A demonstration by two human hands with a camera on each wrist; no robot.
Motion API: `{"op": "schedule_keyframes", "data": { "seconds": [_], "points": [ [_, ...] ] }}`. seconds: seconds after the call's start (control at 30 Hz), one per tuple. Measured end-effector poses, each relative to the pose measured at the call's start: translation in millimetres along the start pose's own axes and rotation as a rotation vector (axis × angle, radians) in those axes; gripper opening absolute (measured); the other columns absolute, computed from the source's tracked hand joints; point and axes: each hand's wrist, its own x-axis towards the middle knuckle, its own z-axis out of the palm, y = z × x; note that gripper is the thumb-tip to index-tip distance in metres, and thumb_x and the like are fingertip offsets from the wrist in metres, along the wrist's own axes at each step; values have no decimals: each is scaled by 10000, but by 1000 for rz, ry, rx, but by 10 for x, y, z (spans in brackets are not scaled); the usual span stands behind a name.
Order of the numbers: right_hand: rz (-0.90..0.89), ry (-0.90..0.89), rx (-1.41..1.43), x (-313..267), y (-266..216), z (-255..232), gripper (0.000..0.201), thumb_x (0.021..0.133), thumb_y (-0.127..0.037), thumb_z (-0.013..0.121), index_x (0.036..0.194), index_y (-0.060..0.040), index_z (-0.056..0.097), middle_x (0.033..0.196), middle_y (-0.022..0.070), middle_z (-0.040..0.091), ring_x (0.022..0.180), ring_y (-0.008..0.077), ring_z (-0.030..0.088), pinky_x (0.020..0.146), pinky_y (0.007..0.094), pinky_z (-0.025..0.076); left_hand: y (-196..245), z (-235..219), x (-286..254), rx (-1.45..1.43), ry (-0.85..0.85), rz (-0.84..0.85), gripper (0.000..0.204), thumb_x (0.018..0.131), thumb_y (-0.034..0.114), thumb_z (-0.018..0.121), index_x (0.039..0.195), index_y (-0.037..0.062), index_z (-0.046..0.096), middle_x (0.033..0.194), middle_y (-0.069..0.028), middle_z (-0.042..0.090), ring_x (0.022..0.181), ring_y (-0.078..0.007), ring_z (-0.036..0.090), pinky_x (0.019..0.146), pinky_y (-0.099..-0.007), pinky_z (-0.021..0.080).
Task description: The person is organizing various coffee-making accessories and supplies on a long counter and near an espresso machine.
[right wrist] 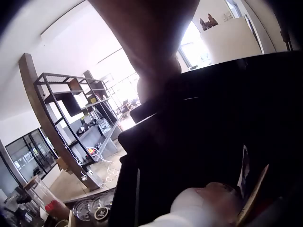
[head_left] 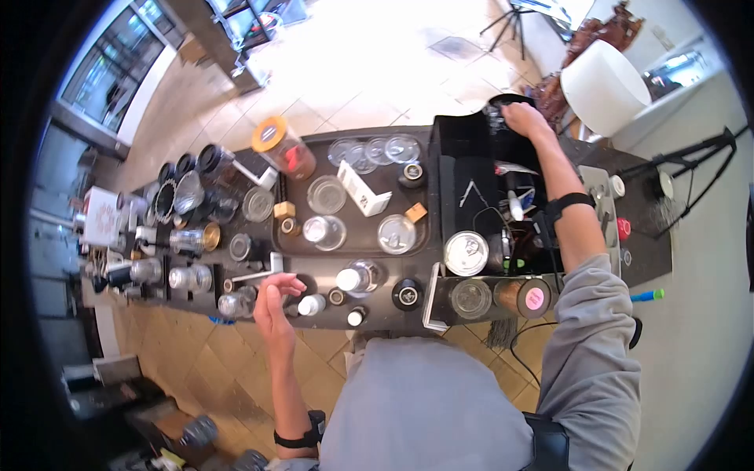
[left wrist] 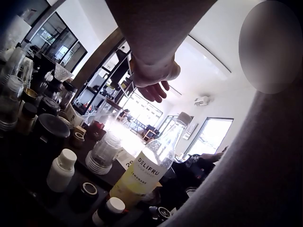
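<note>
- While the right hand (head_left: 525, 119) is at the dark round container (head_left: 522, 99) by the far end of the black organizer (head_left: 462, 135), its fingertips are hidden, so I cannot tell whether they clasp anything.
- Something clear and shiny (head_left: 495, 119) shows just beside those fingers; if thin plastic, it should be light, slick and easily dented, best pinched by an edge.
- The container looks stiff-walled, so its rim would probably give the surest hold.
- Loosely bent and holding nothing, the left hand (head_left: 276, 308) hangs near a small white bottle (head_left: 312, 305), likely light and smooth, best gripped round its body.
- Nearby, a lemonade bottle (left wrist: 142, 172) looks heavier and perhaps breakable.
- On the dark table (head_left: 393, 271), a brown tray (head_left: 357, 235) bears clear round discs (head_left: 402, 149) and an orange-lidded jar (head_left: 284, 149).
- Beyond are floor tiles (head_left: 330, 98), a tripod (head_left: 514, 27) and a metal-framed shelf (right wrist: 80, 92).
</note>
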Motion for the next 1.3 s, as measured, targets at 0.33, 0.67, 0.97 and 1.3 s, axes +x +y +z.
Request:
{"op": "schedule_keyframes", "data": {
  "seconds": [0.33,0.67,0.97,1.3],
  "points": [
    [83,277,142,-42,47,-216,176,801,-151,694,823,24,707,856,259,681,876,403,670,790,483,511,-97,-277,-297,-3,150,-78,420,1072,295,321,1074,-22,597,886,-93,635,791,-165,632,772,-310,503],
    [96,142,70,-1,121,-145,230,811,-117,612,973,17,706,949,258,682,965,411,651,868,458,503,-125,-578,-352,-40,60,-99,418,1067,279,345,1013,-21,631,835,-90,643,761,-160,616,730,-303,501],
    [28,298,159,-1284,-590,-1713,358,951,-329,600,1126,-30,689,1006,203,708,935,308,688,819,374,512,-324,-1069,-589,-116,55,-98,262,1028,202,503,1010,-19,641,845,-57,640,780,-125,615,745,-273,511],
    [-251,123,832,-3512,-3584,-2283,272,982,-164,556,1187,-14,655,1022,56,678,869,126,629,776,251,474,-860,-2284,-1518,-195,167,-174,112,935,89,607,1009,12,640,827,-15,628,735,-66,591,637,-221,491]
  ]
}}
